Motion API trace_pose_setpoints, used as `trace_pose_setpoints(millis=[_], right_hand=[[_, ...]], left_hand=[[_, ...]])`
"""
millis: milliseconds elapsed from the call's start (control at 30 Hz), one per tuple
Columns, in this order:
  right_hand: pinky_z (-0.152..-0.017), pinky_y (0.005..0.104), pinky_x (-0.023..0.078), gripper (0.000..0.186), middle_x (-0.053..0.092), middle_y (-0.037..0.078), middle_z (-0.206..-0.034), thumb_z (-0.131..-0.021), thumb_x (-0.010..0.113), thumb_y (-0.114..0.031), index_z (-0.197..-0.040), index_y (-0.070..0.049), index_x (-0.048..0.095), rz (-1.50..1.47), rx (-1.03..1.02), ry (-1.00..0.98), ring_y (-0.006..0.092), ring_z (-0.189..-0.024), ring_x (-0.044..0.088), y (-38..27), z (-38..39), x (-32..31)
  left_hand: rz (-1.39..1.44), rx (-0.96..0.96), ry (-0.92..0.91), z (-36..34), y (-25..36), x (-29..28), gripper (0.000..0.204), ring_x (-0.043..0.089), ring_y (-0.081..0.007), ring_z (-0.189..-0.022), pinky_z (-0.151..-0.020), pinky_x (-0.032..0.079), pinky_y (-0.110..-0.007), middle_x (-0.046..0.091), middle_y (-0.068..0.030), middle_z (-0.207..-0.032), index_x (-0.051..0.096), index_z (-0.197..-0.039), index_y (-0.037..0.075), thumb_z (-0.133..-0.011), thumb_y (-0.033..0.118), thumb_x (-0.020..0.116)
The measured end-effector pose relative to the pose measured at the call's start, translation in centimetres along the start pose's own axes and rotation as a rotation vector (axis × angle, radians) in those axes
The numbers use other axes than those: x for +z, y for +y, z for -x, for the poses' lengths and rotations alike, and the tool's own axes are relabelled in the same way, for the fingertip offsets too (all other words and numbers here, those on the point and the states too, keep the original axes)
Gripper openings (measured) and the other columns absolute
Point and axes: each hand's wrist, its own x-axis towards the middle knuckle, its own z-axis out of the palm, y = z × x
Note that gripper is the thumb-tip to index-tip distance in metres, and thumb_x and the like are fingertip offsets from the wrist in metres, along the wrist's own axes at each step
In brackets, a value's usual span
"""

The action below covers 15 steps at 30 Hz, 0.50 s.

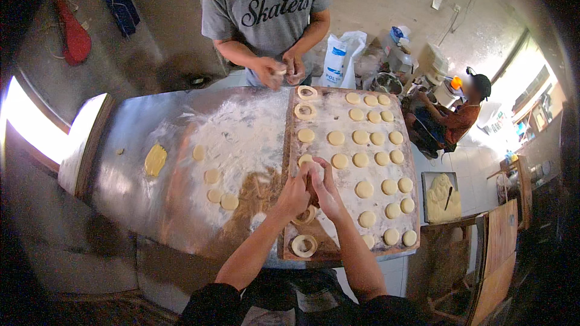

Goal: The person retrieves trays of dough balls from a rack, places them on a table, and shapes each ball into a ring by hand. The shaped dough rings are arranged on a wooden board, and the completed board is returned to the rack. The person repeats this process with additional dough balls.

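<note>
"What sort of place is this?"
"A small bakery workshop, it seems; white powder (pixel 241 121) dusts the metal worktop (pixel 136 145); pale dough rounds (pixel 360 137) lie in rows on a board (pixel 326 115)."
"Anything else?"
"A co-worker (pixel 260 30) facing across the worktop; a big white sack (pixel 336 60) behind; a tray (pixel 428 183) of yellowish dough (pixel 442 190) off to the right."

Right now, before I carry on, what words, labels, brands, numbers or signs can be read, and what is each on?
Grey T-shirt: large dark script across the chest; legible, wording not copied.
White sack: blue printing; wording not copied.
White package near the seated person: dark lettering, too small and blurred to read.
Dough rounds: no markings visible.
</note>
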Motion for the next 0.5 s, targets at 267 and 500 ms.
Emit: trace_pose_setpoints(millis=[267,500], right_hand=[[-0.092,0.0581,0.047,0.085,0.065,0.027,-0.116,-0.085,0.071,-0.042,-0.15,-0.007,0.028,0.852,0.083,0.264,0.0503,-0.108,0.061,1.4,-3.5,-1.3],[-0.09,0.054,0.049,0.071,0.065,0.024,-0.117,-0.087,0.071,-0.036,-0.143,-0.011,0.036,1.065,0.096,0.135,0.0484,-0.104,0.063,2.0,-2.4,-0.1]], left_hand=[[-0.522,-0.538,-0.163,-3.9,-2.7,-2.1,0.068,0.047,-0.0543,-0.13,-0.104,0.041,-0.06,0.036,-0.0415,-0.144,0.031,-0.148,0.004,-0.094,0.032,0.062],[-0.577,-0.364,-0.298,-0.6,-3.7,-2.2,0.073,0.058,-0.0487,-0.115,-0.093,0.048,-0.056,0.059,-0.0325,-0.122,0.041,-0.144,0.006,-0.086,0.038,0.071]])
